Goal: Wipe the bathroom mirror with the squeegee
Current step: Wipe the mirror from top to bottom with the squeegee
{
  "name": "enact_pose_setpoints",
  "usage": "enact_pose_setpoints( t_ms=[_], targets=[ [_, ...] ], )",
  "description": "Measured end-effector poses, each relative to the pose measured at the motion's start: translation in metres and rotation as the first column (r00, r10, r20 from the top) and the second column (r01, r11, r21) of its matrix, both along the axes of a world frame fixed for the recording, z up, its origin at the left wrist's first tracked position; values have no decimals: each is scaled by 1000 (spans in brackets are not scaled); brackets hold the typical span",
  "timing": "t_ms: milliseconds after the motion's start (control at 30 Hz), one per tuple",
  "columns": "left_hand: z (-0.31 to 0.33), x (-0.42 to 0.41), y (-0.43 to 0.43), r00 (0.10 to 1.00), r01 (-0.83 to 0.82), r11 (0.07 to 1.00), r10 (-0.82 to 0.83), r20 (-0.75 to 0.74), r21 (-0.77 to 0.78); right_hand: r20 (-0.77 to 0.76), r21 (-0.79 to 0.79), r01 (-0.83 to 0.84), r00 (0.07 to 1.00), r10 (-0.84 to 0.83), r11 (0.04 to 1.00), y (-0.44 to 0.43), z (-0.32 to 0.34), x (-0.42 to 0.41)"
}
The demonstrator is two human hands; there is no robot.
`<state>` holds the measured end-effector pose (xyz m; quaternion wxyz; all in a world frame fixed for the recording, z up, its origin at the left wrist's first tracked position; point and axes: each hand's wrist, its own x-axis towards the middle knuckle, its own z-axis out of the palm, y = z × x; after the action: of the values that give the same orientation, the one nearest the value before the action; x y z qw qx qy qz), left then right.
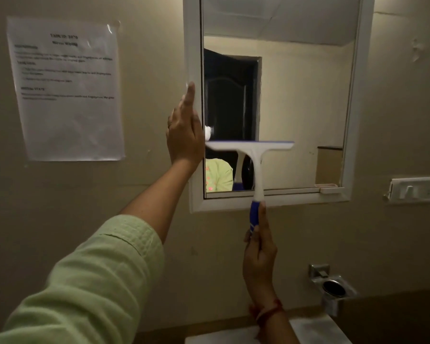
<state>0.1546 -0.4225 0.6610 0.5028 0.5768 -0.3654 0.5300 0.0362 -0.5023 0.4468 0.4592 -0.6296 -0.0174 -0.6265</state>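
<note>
**Squeegee on the lower left glass, frame steadied by your other hand**

Head view: your right hand (pixel 258 254) is wrapped tight around the blue grip of the squeegee (pixel 252 155), fingers closed on the handle, thumb running up its side. The tool stands upright, its white neck crossing the bottom rail of the mirror frame (pixel 271 198), and its blade lies level across the lower left part of the mirror (pixel 303 95). Whether the rubber edge actually touches the glass you cannot tell from here; the head is slightly blurred. Your left hand (pixel 184 130) is flat and open, fingers together, laid against the left upright of the frame and gripping nothing. A small white smear (pixel 208 132) sits on the glass just beside that hand, right above the left end of the blade. A printed sheet (pixel 67 88) hangs on the wall to the left, a switch plate (pixel 416 189) to the right, and a metal holder (pixel 333 289) below the mirror.

What may go wrong, as a judgement: you hold the handle low, so the blade can rock and lift at one end, leaving streaks. The left tip of the blade is close to your steadying hand and the frame edge; it may catch there and skip the smear. If the frame is a hinged door, pressing hard could shift it under the stroke.
</note>
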Motion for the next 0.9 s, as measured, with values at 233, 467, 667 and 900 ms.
enact_pose_setpoints(
  t_ms=[233,467,667,900],
  targets=[
    [-8,-2,2,1000,13,1000,-13,-28,12,-65,-15,19,998,-20,1000,0,-12,-3],
    [-8,1,0,1000,-12,1000,12,-6,19,-25,54,-46,999,48,997,5,5,-11],
    [-8,0,0,1000,-19,1000,20,-9,12,-60,-18,48,997,-49,999,2,-23,-11],
    [-9,-4,1,999,-28,999,29,-21,22,-109,-57,111,987,-117,992,6,-53,-15]
  ],
)
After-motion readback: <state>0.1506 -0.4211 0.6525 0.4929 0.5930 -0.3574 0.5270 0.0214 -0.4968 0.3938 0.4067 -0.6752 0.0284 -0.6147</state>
